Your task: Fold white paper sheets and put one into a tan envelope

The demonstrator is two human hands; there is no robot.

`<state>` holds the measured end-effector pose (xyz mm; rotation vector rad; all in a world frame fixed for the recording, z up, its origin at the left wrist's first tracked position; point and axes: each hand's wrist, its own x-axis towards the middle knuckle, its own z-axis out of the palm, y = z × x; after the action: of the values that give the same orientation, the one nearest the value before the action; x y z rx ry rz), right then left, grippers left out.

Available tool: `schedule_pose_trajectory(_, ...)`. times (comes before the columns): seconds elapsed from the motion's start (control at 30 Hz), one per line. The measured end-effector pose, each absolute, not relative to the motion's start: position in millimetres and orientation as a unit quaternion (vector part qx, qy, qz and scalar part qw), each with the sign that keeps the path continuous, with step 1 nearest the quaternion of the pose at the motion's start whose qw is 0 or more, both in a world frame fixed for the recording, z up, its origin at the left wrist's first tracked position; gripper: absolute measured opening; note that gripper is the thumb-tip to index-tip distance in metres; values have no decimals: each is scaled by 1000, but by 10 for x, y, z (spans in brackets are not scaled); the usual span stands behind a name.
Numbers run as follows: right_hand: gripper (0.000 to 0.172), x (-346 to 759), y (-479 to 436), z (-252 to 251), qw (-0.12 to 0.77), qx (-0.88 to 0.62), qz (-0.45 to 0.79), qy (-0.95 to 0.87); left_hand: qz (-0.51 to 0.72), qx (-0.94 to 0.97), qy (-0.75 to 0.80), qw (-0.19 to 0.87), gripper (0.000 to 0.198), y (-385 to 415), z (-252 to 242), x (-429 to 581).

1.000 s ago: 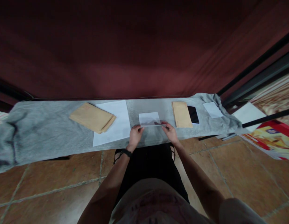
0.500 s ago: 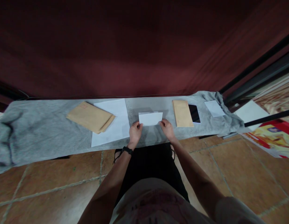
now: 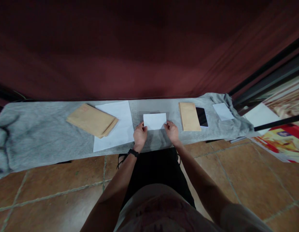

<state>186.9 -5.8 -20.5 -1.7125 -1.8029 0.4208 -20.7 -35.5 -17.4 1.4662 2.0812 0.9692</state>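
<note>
A folded sheet of white paper [image 3: 154,121] is held in front of me, over the grey cloth. My left hand [image 3: 140,135] pinches its left edge between thumb and fingers. At the opposite edge my right hand [image 3: 172,131] grips the lower corner in the same way. To the left, a stack of brown envelopes [image 3: 90,119] lies partly on flat white sheets of paper [image 3: 124,129]. On the right are more brown envelopes [image 3: 190,117], beside a dark-screened phone or tablet [image 3: 201,116].
The grey cloth [image 3: 43,135] covers a long, narrow bench against a dark red panel [image 3: 149,77]. A small white paper [image 3: 223,111] lies near its right end. Beyond that stand dark bars [image 3: 279,122] and a red-and-yellow printed box or sheet [image 3: 284,141]. The floor is tiled.
The folded paper has tilted so its white face shows taller, and the gap between its top edges no longer shows. My right hand has shifted slightly left.
</note>
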Motion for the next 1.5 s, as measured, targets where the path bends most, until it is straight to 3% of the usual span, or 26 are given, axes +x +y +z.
schedule_pose_trajectory(0.4, 32, 1815, -96, -297, 284, -655, 80, -695, 315, 549, 753, 182, 42, -354, -93, -147)
schedule_pose_trajectory(0.6, 34, 1753, -178, -230, 249, -649, 40, -717, 254, 628, 731, 86, 40, -411, -84, -128)
schedule_pose_trajectory(0.77, 39, 1580, -464, -203, 258, -561, 88, -782, 194, 773, 602, 52, 49, -686, -143, 69)
schedule_pose_trajectory(0.97, 50, 1512, -682, -209, 190, -516, 121, -826, 90, 771, 627, 69, 60, -884, -166, 243)
schedule_pose_trajectory(1.5, 57, 1816, -668, -369, 186, -581, 50, -791, 138, 712, 687, 43, 74, -969, -227, 118)
